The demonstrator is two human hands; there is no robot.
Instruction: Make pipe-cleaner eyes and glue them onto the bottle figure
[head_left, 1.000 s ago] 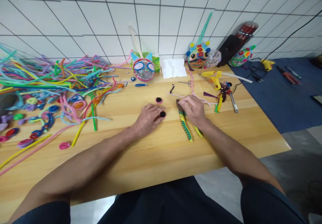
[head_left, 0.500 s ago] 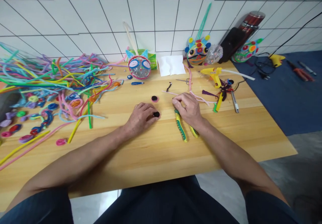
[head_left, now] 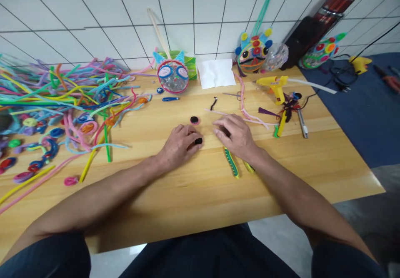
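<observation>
My left hand [head_left: 181,147] rests on the table with thumb and fingers closed at a small black disc [head_left: 198,141], which looks like a coil of pipe cleaner. A second black disc with a pink rim [head_left: 194,120] lies flat just beyond it. My right hand [head_left: 236,136] is over the pliers with green and yellow handles [head_left: 231,163], hiding their head. Its thumb and fingers are apart, and nothing shows between them. Past that hand lie a pink pipe cleaner [head_left: 256,122] and a short black piece [head_left: 213,103].
Many coloured pipe cleaners [head_left: 62,86] are piled at left. Along the wall stand a blue-eared decorated ball [head_left: 172,78], white paper [head_left: 216,74] and a colourful animal-face ball [head_left: 254,53]. A yellow glue gun [head_left: 275,87] and a cutter knife [head_left: 302,123] lie at right.
My right hand's thumb and fingers have parted slightly above the pliers. My left hand stays at its black disc. The whole view has shifted a little.
</observation>
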